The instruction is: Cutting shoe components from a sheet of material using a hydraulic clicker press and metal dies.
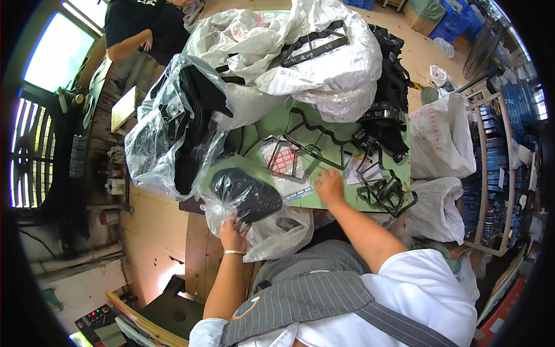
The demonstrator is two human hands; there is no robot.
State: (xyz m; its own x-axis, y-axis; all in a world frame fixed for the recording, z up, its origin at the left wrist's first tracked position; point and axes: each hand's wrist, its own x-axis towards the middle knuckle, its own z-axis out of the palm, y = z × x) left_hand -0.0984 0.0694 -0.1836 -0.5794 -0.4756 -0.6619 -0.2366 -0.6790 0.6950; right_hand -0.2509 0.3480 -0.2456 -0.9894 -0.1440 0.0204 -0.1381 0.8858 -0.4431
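Note:
A clear plastic bag point(245, 195) with dark, folded-looking pieces inside hangs over the table's front left edge. My left hand point(233, 232) is closed around its gathered plastic. Over the green tabletop point(243, 151) my right hand point(329, 187) has its fingers curled; whatever they may hold is hidden. Just left of that hand lies a printed sheet point(284, 165) with a red and blue pattern. Thin black frames point(309, 149) of bent strips spread across the table, some over the sheet. A white paper point(361, 170) with a yellow pen point(359, 158) lies to the right.
A larger clear bag point(173, 130) of black pieces stands at the left. White woven sacks point(324, 75) cover the table's far side, with black bundles point(393, 75) beside them. More sacks point(442, 136) and a metal rack point(491, 168) stand right. Another person point(144, 34) is at the far left.

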